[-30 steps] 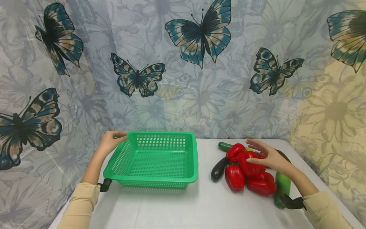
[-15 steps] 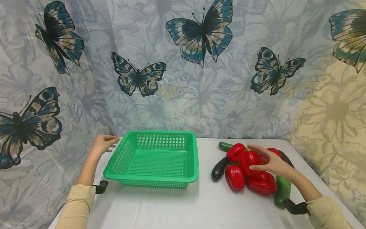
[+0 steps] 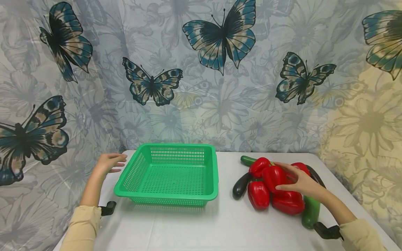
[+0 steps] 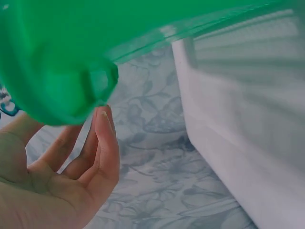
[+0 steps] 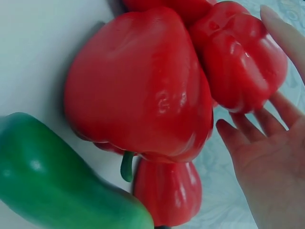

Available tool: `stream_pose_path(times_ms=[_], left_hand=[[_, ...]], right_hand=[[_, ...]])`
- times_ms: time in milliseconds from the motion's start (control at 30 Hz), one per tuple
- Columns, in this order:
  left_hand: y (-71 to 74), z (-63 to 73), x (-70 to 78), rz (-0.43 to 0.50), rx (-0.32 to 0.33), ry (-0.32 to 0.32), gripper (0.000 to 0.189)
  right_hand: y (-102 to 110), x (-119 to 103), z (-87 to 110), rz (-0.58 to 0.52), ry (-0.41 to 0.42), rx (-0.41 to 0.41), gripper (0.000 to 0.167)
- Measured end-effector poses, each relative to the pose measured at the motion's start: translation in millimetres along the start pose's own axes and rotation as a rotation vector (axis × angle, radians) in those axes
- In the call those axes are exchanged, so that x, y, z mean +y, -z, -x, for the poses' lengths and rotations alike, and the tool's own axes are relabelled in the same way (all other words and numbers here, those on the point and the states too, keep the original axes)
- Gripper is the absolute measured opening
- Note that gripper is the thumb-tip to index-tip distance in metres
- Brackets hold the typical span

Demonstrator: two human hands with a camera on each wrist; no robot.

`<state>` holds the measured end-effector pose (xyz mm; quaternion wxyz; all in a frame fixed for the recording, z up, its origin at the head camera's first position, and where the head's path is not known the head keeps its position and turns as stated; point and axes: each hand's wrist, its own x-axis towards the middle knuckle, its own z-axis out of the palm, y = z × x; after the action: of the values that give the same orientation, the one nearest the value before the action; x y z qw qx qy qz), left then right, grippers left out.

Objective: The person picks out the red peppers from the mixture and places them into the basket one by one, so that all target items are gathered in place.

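In the head view my right hand (image 3: 298,179) reaches over a pile of red bell peppers, its thumb and fingers spread on either side of the top bell pepper (image 3: 273,179). Up close in the right wrist view, the fingertips (image 5: 243,126) are right at the underside of that bell pepper (image 5: 240,62), and the thumb (image 5: 286,36) is at its side. A large bell pepper (image 5: 138,86) with a green stem fills the middle there. My left hand (image 3: 108,164), fingers loosely extended and holding nothing, hovers left of a green plastic basket (image 3: 165,201).
Around the peppers lie a dark eggplant (image 3: 241,186), a thin green cucumber (image 3: 248,160) and a thick green vegetable (image 3: 311,212) at the right. Everything stands on a white-covered table (image 3: 176,230). A butterfly-print cloth (image 3: 220,115) hangs behind and at both sides.
My left hand has moved away from the basket's left rim, outward and down. My right hand has lowered slightly onto the top bell pepper. The basket and vegetables look unmoved.
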<state>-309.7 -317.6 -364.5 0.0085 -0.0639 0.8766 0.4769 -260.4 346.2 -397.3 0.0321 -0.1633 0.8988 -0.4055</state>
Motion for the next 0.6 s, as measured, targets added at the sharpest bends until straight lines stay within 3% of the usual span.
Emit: stream_pose_path(times_ms=[233,600], left_hand=[[4.0,-0.1,-11.9,0.050,-0.037,0.056,0.065],[5.2,-2.6,-32.2,0.088,-0.081,0.111,0.067]], right_hand=[[-1.1,2.8,3.6,-0.038,-0.013,-0.023,0.086],[-3.2,5.7,4.0,0.004,0.032,-0.002,0.087]])
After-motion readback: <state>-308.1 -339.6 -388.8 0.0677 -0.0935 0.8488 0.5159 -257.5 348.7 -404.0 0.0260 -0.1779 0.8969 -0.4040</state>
